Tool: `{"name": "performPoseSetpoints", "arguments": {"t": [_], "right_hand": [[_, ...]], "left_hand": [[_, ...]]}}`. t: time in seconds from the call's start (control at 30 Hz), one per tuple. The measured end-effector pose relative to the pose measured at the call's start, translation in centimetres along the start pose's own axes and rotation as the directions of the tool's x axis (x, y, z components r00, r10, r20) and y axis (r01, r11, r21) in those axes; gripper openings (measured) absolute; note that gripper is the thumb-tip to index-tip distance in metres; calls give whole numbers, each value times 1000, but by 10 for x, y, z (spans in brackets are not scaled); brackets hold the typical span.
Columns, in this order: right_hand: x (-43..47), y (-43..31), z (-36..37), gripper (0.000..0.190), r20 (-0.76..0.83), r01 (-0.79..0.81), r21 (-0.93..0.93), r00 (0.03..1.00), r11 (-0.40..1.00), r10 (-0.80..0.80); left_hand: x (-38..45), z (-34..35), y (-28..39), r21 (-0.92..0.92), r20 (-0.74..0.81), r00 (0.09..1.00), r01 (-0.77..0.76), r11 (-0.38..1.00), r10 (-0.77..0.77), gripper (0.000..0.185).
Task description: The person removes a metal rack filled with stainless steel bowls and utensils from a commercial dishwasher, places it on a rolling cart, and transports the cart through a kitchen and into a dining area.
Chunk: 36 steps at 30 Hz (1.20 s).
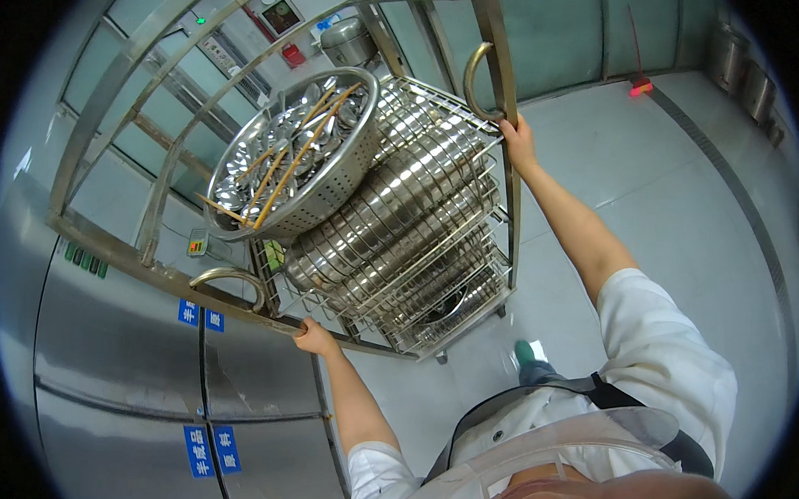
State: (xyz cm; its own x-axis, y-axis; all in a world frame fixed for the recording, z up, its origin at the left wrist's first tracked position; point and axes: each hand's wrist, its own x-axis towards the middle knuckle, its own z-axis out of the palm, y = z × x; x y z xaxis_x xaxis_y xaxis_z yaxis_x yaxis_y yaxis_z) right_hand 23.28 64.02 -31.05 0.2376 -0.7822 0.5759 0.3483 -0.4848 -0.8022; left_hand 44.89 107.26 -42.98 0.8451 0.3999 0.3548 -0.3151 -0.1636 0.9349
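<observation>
A tall stainless steel rack trolley (513, 211) stands before me on castors. My left hand (318, 338) is closed around its left upright, just below a curved metal handle (230, 277). On the right upright, my right hand (519, 144) grips below another curved handle (475, 79). Rows of metal bowls or plates (396, 183) fill the wire shelves (439, 244), stacked on their sides. A perforated steel colander (330, 192) rests tilted in my view on top of them. It holds many metal spoons (301, 133), with several wooden chopsticks (296, 170) lying across.
Steel cabinet doors (123, 342) with blue labels rise close on the left. Glass panels (550, 35) line the far side. A red broom (640, 86) stands by a floor drain grate (709, 149). Steel drums (725, 54) are at far right. Pale floor (573, 242) lies beside the trolley.
</observation>
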Motion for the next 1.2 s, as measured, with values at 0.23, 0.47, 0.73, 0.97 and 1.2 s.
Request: {"name": "performPoseSetpoints", "arguments": {"t": [0.23, 0.47, 0.73, 0.97, 1.2], "right_hand": [[1, -1, 4, 18, -21, 13, -67, 1000, 998, -14], [4, 7, 4, 16, -51, 24, -6, 998, 1000, -24], [3, 3, 3, 22, -43, 19, -111, 999, 994, -24], [9, 17, -6, 27, -42, -1, -119, 999, 993, -4], [10, 26, -5, 26, -47, 19, -136, 999, 991, -26]], "left_hand": [[3, -1, 1, 34, 67, 997, 35, 999, -38, 25], [8, -1, -3, 73, 52, 995, 80, 994, -84, 25], [12, 3, -23, 172, -25, 1000, 3, 985, 1, 23], [1, 11, -5, 25, 30, 998, 57, 998, -57, 21], [6, 1, -10, -22, 95, 993, 78, 997, -76, 17]]}}
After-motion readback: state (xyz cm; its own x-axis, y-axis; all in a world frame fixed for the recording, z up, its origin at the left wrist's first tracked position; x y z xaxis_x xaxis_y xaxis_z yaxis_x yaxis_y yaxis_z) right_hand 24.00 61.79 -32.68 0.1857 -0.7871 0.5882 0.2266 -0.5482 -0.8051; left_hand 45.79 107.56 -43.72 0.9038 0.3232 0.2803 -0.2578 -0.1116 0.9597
